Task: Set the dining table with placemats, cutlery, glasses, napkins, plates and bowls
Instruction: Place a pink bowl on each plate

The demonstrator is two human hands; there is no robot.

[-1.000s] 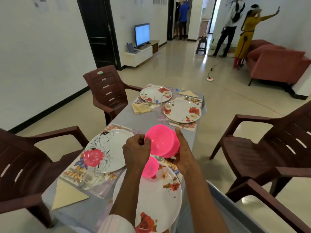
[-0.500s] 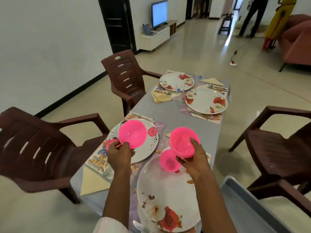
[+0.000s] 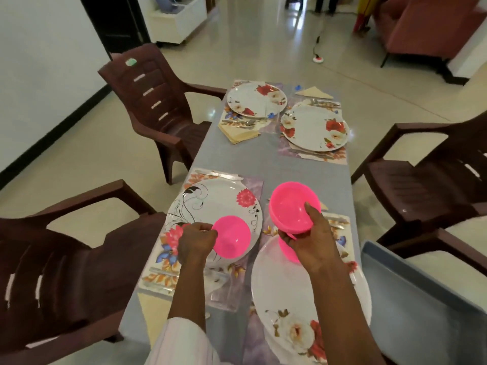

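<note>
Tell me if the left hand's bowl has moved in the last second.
Yes: the bowl went left, from the stack to over the swirl plate.

Bright daylight enters from the far end of the room and glares off the glossy floor [image 3: 295, 25], shadows are soft, the frame's edges bow with wide-angle distortion, and detail is slightly blurred.

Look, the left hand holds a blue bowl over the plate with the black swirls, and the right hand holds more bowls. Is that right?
Not quite. The bowl in the left hand is pink, not blue. The head view shows it over the plate with the black swirls, and the right hand does hold more bowls.
</note>
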